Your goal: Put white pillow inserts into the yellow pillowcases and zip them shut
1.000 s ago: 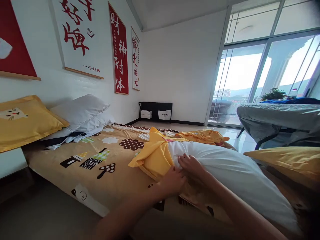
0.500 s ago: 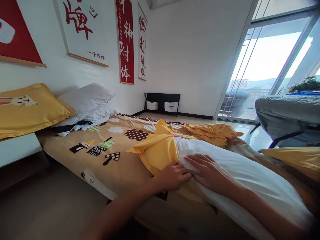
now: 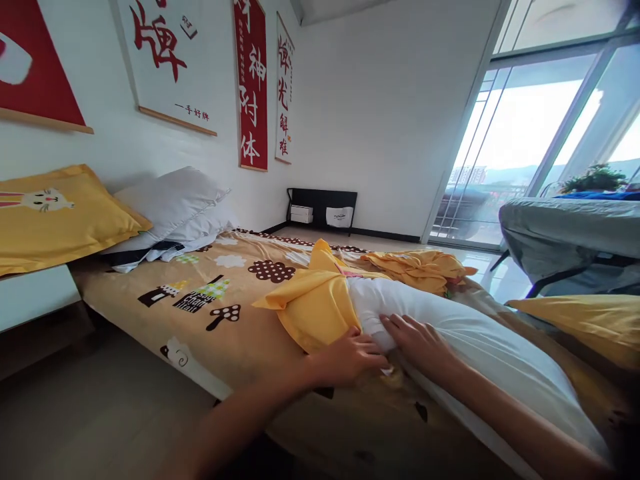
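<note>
A yellow pillowcase lies on the bed, its mouth around the near end of a white pillow. My left hand is closed on the pillowcase's lower edge, where the case meets the pillow; the fingertips are partly hidden. On top of the pillow, close to that opening, rests my right hand, its fingers extended and slightly bent against the white fabric. Most of the pillow is outside the case and stretches toward the lower right.
Crumpled yellow cloth lies behind the pillow. A yellow pillow with a rabbit print and white pillows sit at the bed's left end. More yellow fabric is at right, near a grey covered table.
My right hand has shifted slightly right along the pillow, its fingers more bent. My left hand has moved slightly at the case edge. The view has turned a little right.
</note>
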Motion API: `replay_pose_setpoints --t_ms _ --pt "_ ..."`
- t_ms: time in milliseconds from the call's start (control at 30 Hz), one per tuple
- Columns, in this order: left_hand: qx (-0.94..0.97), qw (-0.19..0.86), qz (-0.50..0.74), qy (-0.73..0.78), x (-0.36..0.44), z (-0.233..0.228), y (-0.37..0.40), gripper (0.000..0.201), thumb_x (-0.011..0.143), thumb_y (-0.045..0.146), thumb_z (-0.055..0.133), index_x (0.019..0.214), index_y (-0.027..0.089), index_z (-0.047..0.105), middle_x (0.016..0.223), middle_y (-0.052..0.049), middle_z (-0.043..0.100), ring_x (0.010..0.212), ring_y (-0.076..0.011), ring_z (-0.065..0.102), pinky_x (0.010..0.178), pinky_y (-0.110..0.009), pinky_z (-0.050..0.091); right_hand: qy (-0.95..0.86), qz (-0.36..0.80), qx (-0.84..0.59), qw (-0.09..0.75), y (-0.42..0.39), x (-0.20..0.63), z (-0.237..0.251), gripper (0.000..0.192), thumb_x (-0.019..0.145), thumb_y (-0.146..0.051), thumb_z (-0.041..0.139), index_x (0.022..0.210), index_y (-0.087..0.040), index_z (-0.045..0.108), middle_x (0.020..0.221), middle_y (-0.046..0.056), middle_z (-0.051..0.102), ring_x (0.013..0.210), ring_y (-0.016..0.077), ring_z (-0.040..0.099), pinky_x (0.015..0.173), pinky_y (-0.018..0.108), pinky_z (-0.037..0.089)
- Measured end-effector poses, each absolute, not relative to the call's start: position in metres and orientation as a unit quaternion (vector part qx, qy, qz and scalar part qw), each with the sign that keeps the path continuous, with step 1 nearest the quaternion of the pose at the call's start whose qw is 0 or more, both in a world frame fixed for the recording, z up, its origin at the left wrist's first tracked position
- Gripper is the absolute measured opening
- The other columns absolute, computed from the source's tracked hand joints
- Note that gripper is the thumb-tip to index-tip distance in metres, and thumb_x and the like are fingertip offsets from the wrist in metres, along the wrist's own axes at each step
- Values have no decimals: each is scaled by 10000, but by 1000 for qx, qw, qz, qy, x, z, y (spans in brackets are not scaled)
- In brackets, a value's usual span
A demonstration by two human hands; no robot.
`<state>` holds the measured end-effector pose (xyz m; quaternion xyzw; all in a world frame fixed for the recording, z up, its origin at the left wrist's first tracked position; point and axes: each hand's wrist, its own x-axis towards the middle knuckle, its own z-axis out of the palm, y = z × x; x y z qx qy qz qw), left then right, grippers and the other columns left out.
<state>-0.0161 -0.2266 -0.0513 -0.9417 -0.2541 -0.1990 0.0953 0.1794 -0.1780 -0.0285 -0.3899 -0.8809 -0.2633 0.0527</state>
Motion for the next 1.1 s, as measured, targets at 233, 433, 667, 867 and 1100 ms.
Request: replay_pose_setpoints --t_ms 233,433,667,867,1100 --pt "-900 16 -311 -307 19 -37 -228 148 919 191 481 987 172 611 954 -45 650 984 -184 514 900 -324 323 -889 -91 -443 69 -172 146 9 302 845 -207 427 1052 -215 647 993 53 667 856 181 613 693 260 403" --pt "-889 52 -360 -279 8 -49 -237 169 898 231 498 1016 201 616 1100 -79 601 1066 -204 500 929 -365 340 -904 -73 -417 66 -166 157 5 318 796 -202 455 1038 -220 660 991 58 663 867 197 614 672 270 368" --pt "-639 143 -556 -511 -52 -112 -254 355 824 229 566 1155 171 451 1123 -125 522 1107 -256 478 931 -421 378 -889 -117 -436 82 -167 164 14 417 832 -197 426 1203 -280 598 1048 43 666 906 200 622 698 282 364" --pt "-604 139 -412 -668 -66 -151 -222 453 793 314 640 1198 174 494 1178 -121 550 1089 -291 494 891 -443 365 -891 -130 -430 63 -167 158 15 418 882 -266 407 1284 -284 519 986 56 662 858 212 622 669 294 358" --pt "-700 209 -365 -577 -85 -132 -206 174 881 112 469 917 189 621 864 -60 645 815 -210 569 732 -330 415 -889 -162 -427 14 -174 154 16 349 911 -257 390 1230 -254 529 978 74 650 852 239 635 660 311 389"
